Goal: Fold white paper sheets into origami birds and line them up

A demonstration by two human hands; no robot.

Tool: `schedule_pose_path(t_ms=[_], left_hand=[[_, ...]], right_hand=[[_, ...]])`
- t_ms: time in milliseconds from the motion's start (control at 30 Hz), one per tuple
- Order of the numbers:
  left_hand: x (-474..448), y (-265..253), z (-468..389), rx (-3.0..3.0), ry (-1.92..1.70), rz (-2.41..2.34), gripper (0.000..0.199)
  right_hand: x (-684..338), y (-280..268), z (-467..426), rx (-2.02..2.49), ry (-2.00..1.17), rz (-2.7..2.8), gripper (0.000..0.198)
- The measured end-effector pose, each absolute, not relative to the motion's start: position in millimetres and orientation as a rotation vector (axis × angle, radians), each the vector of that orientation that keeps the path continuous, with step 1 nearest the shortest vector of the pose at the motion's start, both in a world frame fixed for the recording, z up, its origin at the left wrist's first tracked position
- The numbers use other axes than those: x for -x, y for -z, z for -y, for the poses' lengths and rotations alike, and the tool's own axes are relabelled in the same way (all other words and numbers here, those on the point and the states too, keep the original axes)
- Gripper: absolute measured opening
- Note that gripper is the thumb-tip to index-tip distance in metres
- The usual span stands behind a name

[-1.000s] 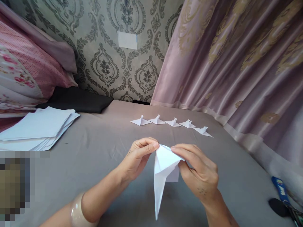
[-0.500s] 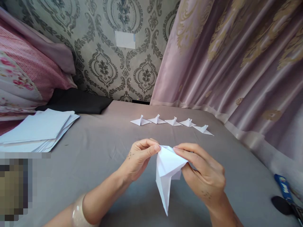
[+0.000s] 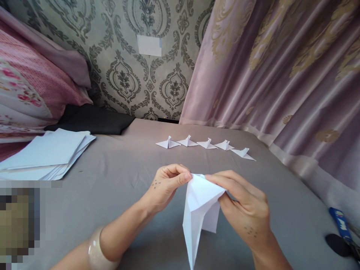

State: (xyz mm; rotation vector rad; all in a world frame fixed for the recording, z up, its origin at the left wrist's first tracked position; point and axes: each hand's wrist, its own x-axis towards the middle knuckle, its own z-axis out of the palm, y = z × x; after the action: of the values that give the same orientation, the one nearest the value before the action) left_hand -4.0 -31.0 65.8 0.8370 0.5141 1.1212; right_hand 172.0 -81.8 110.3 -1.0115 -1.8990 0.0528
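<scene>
1. Broadly, the largest thing is the grey cloth surface; it spreads below the grip of the left hand and the right hand. Beyond the grip stands the patterned wall, and a pink curtain hangs ahead and to the right.

2. Well to the left of the grip lies a stack of white sheets, flat and a little uneven. They look unfolded, so I judge that this paper is not yet worked.

3. Between both hands is the folded paper, held up above the surface. One long pointed flap hangs down below the grip, and a shorter flap shows behind it.

4. The left hand pinches the top left corner, thumb against fingers. The right hand is closed on the right side, fingers along the upper edge; its thumb is mostly hidden, so I cannot tell how it presses.

5. Well to the right of the grip, a blue thing lies just beside a dark rounded thing.

6. Ahead of the grip, five small paper figures form a row and seem finished. Compared with them, the held piece is only partly done: creases are made, but flaps hang loose, so I judge more folding is left.
</scene>
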Motion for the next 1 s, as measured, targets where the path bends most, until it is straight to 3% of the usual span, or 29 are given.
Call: schedule_pose_path(t_ms=[333, 767, 1000], left_hand=[[11.8, -79.9, 32.5, -0.994, -0.907, -0.614, 0.022], [33.9, -102.2, 33.9, -1.376, -1.109, -0.522, 0.005], [32.2, -104.9, 35.0, -1.518, -1.216, -0.508, 0.013]], right_hand=[[-170.6, -108.2, 77.7, 0.962, 0.06, 1.879, 0.04], [-182.7, -118.9, 84.0, 0.929, -0.036, 1.998, 0.052], [-183.3, -118.0, 84.6, 0.88, -0.074, 1.994, 0.054]])
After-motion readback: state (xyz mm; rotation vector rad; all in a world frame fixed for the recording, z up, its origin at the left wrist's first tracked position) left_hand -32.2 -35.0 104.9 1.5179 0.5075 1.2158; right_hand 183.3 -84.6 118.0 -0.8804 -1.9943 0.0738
